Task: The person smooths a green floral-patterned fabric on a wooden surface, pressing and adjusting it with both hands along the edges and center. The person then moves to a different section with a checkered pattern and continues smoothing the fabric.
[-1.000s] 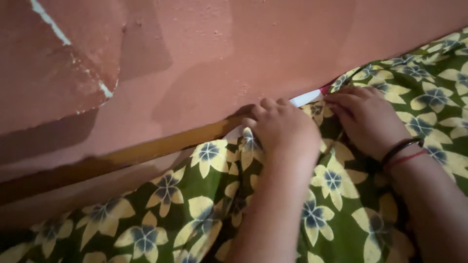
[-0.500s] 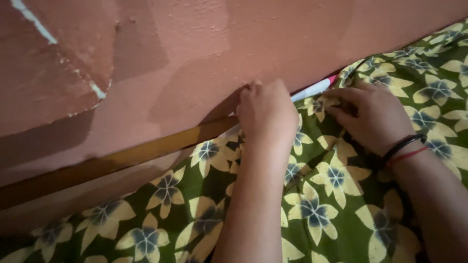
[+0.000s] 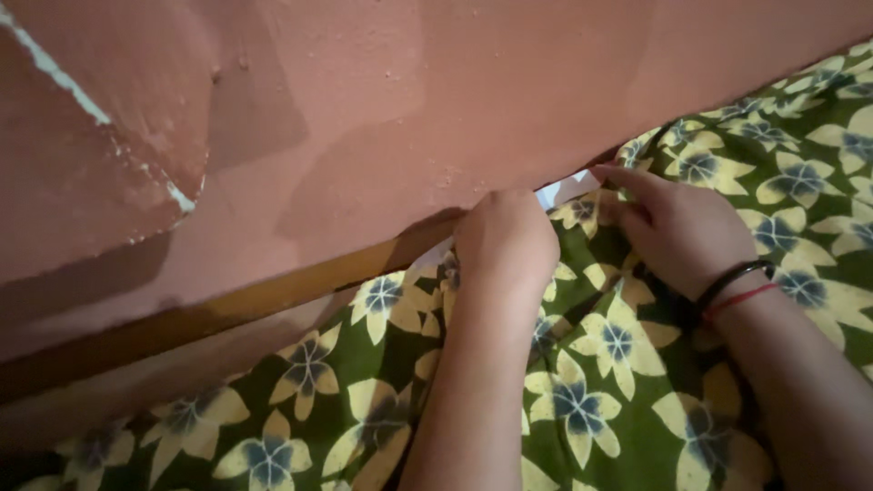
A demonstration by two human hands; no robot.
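Observation:
A green bedsheet (image 3: 627,391) with yellow and dark blue flowers covers a bed that stands against a reddish wall (image 3: 409,100). My left hand (image 3: 506,241) presses the sheet's edge down at the gap by the wall, its fingertips hidden there. My right hand (image 3: 677,227), with black and red bands on the wrist, lies flat on the sheet just to the right, its fingers pointing at the same edge. A small white patch (image 3: 559,189) of what lies under the sheet shows between the two hands.
A wooden bed rail (image 3: 236,300) runs along the wall from the lower left up to my left hand. The wall has a cracked, chipped plaster patch (image 3: 100,136) at the upper left.
My left hand dropped from the wall back down onto the sheet's edge. My right hand shifted slightly left and up along the edge.

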